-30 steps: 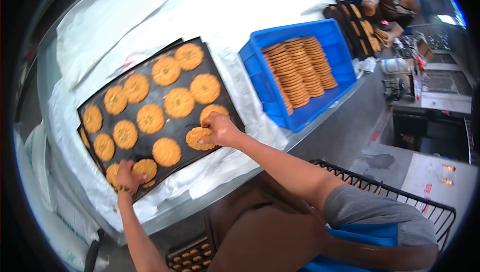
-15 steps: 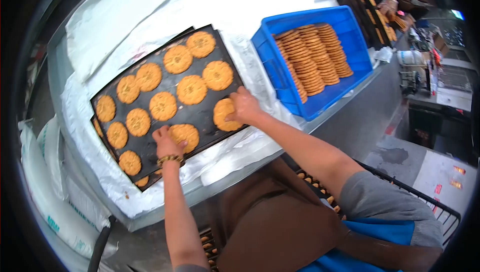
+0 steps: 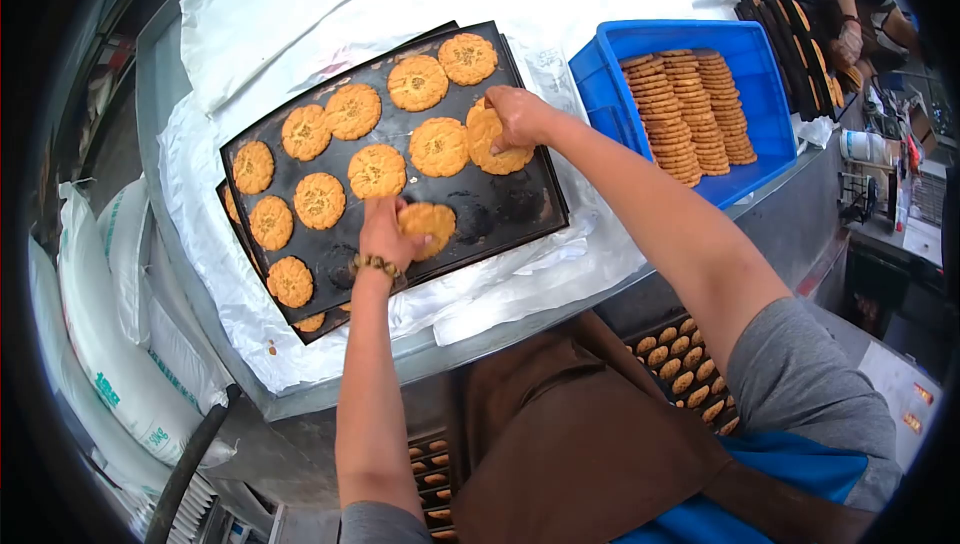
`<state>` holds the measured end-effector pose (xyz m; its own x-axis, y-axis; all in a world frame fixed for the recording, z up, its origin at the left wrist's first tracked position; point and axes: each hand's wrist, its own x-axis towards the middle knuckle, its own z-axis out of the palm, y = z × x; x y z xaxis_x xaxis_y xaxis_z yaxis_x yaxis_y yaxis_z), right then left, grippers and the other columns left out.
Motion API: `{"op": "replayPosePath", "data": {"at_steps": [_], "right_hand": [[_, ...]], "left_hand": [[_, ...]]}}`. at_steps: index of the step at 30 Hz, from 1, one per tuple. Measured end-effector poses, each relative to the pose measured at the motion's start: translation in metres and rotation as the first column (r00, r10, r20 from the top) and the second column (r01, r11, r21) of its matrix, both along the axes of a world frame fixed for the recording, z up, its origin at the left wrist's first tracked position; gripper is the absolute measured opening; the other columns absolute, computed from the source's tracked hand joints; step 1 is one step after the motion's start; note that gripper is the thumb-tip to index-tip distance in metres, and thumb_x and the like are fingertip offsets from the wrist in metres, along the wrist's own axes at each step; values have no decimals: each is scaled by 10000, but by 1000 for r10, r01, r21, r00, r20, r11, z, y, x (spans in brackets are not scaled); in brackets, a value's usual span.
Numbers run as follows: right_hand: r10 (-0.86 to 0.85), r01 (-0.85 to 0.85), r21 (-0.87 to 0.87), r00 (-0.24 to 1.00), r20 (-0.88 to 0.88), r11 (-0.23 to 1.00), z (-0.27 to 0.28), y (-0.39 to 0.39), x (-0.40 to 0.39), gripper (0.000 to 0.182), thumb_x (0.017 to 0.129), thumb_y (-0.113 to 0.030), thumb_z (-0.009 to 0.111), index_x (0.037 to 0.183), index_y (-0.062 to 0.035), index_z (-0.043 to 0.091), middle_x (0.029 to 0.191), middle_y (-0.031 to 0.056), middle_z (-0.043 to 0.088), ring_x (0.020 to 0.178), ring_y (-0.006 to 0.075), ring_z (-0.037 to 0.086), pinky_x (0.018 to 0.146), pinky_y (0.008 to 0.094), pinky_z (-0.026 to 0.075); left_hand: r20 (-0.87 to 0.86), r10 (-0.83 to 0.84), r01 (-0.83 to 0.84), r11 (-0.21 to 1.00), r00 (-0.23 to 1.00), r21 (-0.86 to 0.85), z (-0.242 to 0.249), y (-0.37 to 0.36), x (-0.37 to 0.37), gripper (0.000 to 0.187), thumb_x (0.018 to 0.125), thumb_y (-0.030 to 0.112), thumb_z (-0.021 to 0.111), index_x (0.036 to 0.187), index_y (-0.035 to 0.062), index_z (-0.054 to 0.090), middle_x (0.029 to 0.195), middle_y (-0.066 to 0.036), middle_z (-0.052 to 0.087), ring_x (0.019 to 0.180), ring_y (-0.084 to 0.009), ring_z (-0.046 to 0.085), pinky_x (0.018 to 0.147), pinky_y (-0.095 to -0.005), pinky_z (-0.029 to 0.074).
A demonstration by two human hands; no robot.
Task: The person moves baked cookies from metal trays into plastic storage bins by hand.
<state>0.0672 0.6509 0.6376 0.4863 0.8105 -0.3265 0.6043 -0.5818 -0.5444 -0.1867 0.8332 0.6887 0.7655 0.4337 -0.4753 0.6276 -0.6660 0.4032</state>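
A black baking tray [image 3: 480, 214] with several round golden cookies lies on top of another tray on white paper. My left hand [image 3: 388, 234] grips a cookie [image 3: 430, 230] by its edge over the front middle of the tray. My right hand [image 3: 518, 119] has its fingers on a cookie [image 3: 488, 140] near the tray's right side, thumb at its lower edge and fingers at its top. Dark round marks show on the tray surface below this hand. To the right, a blue crate [image 3: 610, 74] holds upright rows of stacked cookies [image 3: 684, 119].
White paper [image 3: 290, 19] covers the metal table [image 3: 165, 169]. White sacks [image 3: 110, 314] stand at the left. At the upper right another person's gloved hand [image 3: 849, 42] is beside more trays [image 3: 785, 54]. Racked cookies [image 3: 685, 364] show below the table edge.
My left hand now holds its cookie raised and tilted off the tray. My right hand has moved up from the lower right cookie spot to the cookie above. The view has shifted.
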Motion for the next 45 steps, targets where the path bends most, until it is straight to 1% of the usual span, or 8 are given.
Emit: {"op": "replayPosePath", "data": {"at_steps": [11, 13, 17, 21, 26, 31, 37, 45], "right_hand": [[-9, 70, -221, 964, 266, 973, 46, -19, -38, 810, 613, -362, 927, 1237, -21, 538, 1163, 169, 564, 1133, 411, 562, 924, 452, 515], [-125, 119, 46, 977, 170, 992, 33, -34, -49, 730, 596, -332, 927, 1134, -23, 544, 1090, 186, 605, 1092, 421, 586, 870, 465, 511], [-145, 168, 105, 970, -197, 980, 32, -31, -58, 684, 586, -284, 928, 1062, -8, 523, 1022, 217, 658, 986, 419, 632, 852, 461, 497], [-80, 100, 268, 993, -83, 958, 11, 12, -50, 763, 591, -320, 937, 1165, 12, 559, 1031, 217, 663, 1017, 384, 641, 896, 419, 506], [-198, 207, 4, 942, -272, 978, 17, 64, -41, 869, 563, -373, 950, 1220, 47, 566, 1157, 243, 635, 1136, 351, 614, 942, 417, 501], [-230, 236, 4, 949, -214, 972, 13, 60, -47, 932, 551, -440, 933, 1258, 51, 575, 1240, 253, 579, 1190, 421, 552, 1004, 429, 474], [-95, 3, 401, 973, 211, 916, 48, 27, -116, 739, 557, -223, 908, 1171, -13, 555, 1059, 198, 543, 1014, 387, 527, 925, 461, 453], [-124, 69, 402, 986, 112, 913, 28, 13, -151, 601, 641, -155, 847, 1149, -25, 552, 1048, 164, 574, 1002, 383, 534, 922, 451, 457]], "left_hand": [[-298, 24, 30, 984, 954, 176, -9, 58, 79, 1111, 613, 222, 953, 1522, 92, 329, 1463, -209, 382, 1306, -357, 506, 1099, -383, 460], [-289, 52, 4, 982, 956, 191, -7, 48, 74, 1098, 614, 207, 949, 1518, 92, 337, 1442, -190, 404, 1320, -360, 476, 1100, -382, 452], [-207, 71, -13, 963, 976, 268, -18, 51, 69, 1073, 610, 195, 945, 1512, 122, 369, 1442, -171, 395, 1338, -367, 396, 1101, -411, 429], [-309, -14, 106, 953, 951, 282, -19, 59, 78, 1075, 594, 238, 947, 1503, 120, 386, 1449, -168, 384, 1331, -387, 390, 1101, -417, 429], [-295, 68, 21, 957, 953, 288, -2, 55, 79, 997, 615, 234, 933, 1461, 88, 425, 1408, -191, 411, 1329, -392, 384, 1087, -420, 443], [2, 144, -137, 935, 990, 326, 13, 21, 40, 769, 667, 148, 902, 1328, 69, 517, 1373, -176, 421, 1235, -389, 475, 1055, -432, 439], [413, -8, -158, 917, 911, 367, 0, -16, -23, 582, 709, 88, 832, 1197, 16, 523, 1169, -183, 552, 1123, -400, 520, 981, -476, 437], [465, 173, -322, 910, 868, 262, -5, -25, -51, 495, 772, 106, 783, 1199, 40, 542, 1155, -172, 578, 1029, -403, 599, 874, -460, 503]]}}
